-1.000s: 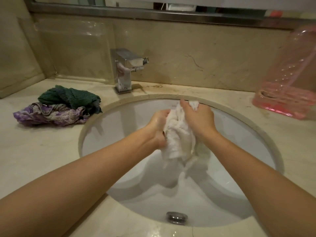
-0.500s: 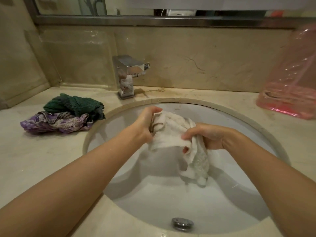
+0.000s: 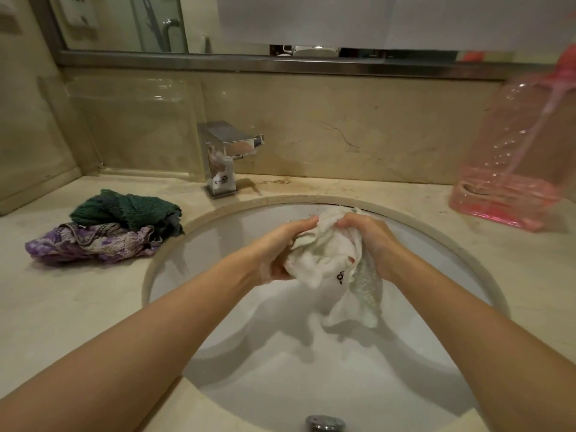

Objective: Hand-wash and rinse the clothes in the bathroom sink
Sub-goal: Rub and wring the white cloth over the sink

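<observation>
White cloth (image 3: 324, 257) is bunched up again: half a second ago it was stretched between the hands, so it's mid-scrub, not rinsing yet. Left hand (image 3: 280, 247) and right hand (image 3: 371, 241) both clamp it, close together over the sink (image 3: 218, 210); the loose end dangles below the grip.

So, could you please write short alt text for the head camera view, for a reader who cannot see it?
Two bare hands, left hand and right hand, grip a bunched wet white cloth above a round white bathroom sink. On the beige counter to the left lie a crumpled dark green garment and a purple patterned garment, near a square chrome tap.
</observation>
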`<state>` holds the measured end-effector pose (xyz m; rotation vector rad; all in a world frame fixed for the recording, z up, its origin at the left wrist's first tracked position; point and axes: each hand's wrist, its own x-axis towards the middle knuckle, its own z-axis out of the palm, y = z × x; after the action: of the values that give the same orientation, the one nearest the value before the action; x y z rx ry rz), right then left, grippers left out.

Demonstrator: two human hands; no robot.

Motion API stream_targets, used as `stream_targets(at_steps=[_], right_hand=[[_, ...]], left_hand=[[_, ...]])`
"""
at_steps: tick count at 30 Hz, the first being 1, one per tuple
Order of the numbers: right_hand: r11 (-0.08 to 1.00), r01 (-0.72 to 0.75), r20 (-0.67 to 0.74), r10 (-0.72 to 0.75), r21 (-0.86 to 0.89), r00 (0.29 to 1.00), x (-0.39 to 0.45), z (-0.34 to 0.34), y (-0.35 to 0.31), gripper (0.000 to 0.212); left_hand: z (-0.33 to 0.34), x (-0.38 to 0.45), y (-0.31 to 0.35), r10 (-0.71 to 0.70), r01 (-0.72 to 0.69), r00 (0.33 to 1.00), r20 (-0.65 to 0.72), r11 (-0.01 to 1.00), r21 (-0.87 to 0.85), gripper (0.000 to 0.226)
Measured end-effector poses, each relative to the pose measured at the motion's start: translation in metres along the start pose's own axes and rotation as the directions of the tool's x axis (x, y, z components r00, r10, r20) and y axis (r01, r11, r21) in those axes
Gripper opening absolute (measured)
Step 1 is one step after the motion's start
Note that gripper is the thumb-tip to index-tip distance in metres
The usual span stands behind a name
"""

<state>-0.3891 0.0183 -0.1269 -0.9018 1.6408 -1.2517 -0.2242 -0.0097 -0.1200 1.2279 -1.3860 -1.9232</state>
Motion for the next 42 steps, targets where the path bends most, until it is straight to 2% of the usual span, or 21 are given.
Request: stream_targets(at_steps=[2,4,7,10,13,15,17,19,21,22,23,25,26,28,30,32,34,36,38,40,42], right_hand=[[0.998,0.049,0.01,-0.049,0.032,0.999,-0.008,0.012,-0.002,0.029],[0.991,0.109,0.055,-0.113,0.08,0.992,-0.021,0.029,-0.004,0.039],[0.964,0.259,0.052,-0.262,0.058,0.964,-0.047,0.062,-0.002,0.039],[0.897,0.4,-0.092,-0.422,-0.189,0.902,-0.058,0.078,-0.004,0.04],[0.846,0.367,-0.241,-0.477,-0.386,0.845,-0.043,0.065,-0.011,0.041],[0.807,0.356,-0.289,-0.522,-0.471,0.803,-0.043,0.054,-0.012,0.04],[0.671,0.438,-0.206,-0.657,-0.598,0.725,-0.053,0.056,-0.01,0.034],[0.532,0.532,-0.092,-0.759,-0.659,0.645,-0.067,0.066,-0.009,0.033],[0.507,0.592,-0.065,-0.791,-0.627,0.609,-0.074,0.074,-0.009,0.036],[0.518,0.604,-0.065,-0.789,-0.605,0.611,-0.075,0.076,-0.009,0.036],[0.535,0.607,-0.062,-0.778,-0.587,0.625,-0.075,0.077,-0.008,0.034],[0.569,0.613,-0.047,-0.753,-0.548,0.657,-0.08,0.079,-0.005,0.031],[0.595,0.622,-0.052,-0.742,-0.509,0.668,-0.083,0.081,-0.004,0.032],[0.646,0.628,-0.075,-0.72,-0.434,0.69,-0.082,0.084,-0.006,0.037],[0.684,0.566,-0.133,-0.684,-0.46,0.718,-0.063,0.078,-0.009,0.035],[0.747,0.435,-0.212,-0.594,-0.503,0.776,-0.044,0.06,-0.016,0.036],[0.773,0.37,-0.255,-0.55,-0.515,0.795,-0.042,0.049,-0.016,0.037],[0.718,0.424,-0.189,-0.603,-0.552,0.775,-0.058,0.057,-0.012,0.031],[0.679,0.529,-0.098,-0.656,-0.509,0.748,-0.073,0.076,-0.009,0.03],[0.698,0.515,-0.09,-0.632,-0.498,0.769,-0.066,0.081,-0.013,0.035],[0.736,0.39,-0.145,-0.546,-0.553,0.825,-0.044,0.07,-0.018,0.034]], left_hand=[[0.005,0.001,-0.001,0.014,-0.025,0.997,-0.078,0.99,-0.141,0.035],[0.006,0.001,-0.001,0.012,-0.068,0.986,-0.167,0.939,-0.338,0.034],[0.005,-0.002,0.003,-0.018,-0.085,0.983,-0.182,0.836,-0.542,0.038],[0.013,-0.008,-0.001,0.027,-0.131,0.98,-0.197,0.833,-0.538,0.042],[0.042,-0.019,-0.007,0.039,-0.112,0.989,-0.146,0.837,-0.536,0.047],[0.056,-0.022,-0.009,0.016,-0.083,0.992,-0.124,0.825,-0.56,0.047],[0.054,-0.02,-0.007,0.035,-0.112,0.99,-0.137,0.788,-0.606,0.051],[0.052,-0.021,-0.004,0.124,-0.233,0.97,-0.211,0.737,-0.634,0.059],[0.052,-0.026,-0.005,0.18,-0.311,0.949,-0.259,0.671,-0.673,0.068],[0.051,-0.032,-0.006,0.2,-0.315,0.949,-0.244,0.662,-0.681,0.069],[0.048,-0.036,-0.007,0.217,-0.304,0.953,-0.213,0.694,-0.652,0.066],[0.037,-0.04,-0.008,0.209,-0.276,0.958,-0.198,0.858,-0.433,0.055],[0.03,-0.04,-0.007,0.18,-0.248,0.961,-0.211,0.9,-0.359,0.05],[0.024,-0.04,-0.003,0.137,-0.221,0.96,-0.243,0.904,-0.367,0.041],[0.032,-0.042,0.002,0.098,-0.187,0.967,-0.236,0.9,-0.393,0.042],[0.043,-0.045,0.003,0.011,-0.074,0.99,-0.142,0.889,-0.452,0.047],[0.049,-0.041,-0.001,-0.021,-0.014,0.996,-0.082,0.911,-0.411,0.046],[0.046,-0.033,0.0,0.053,-0.121,0.986,-0.159,0.88,-0.459,0.037],[0.042,-0.033,0.0,0.081,-0.218,0.961,-0.264,0.81,-0.544,0.042],[0.038,-0.036,0.0,-0.029,-0.152,0.956,-0.29,0.801,-0.58,0.047],[0.038,-0.04,-0.001,-0.086,-0.048,0.971,-0.222,0.844,-0.534,0.044]])
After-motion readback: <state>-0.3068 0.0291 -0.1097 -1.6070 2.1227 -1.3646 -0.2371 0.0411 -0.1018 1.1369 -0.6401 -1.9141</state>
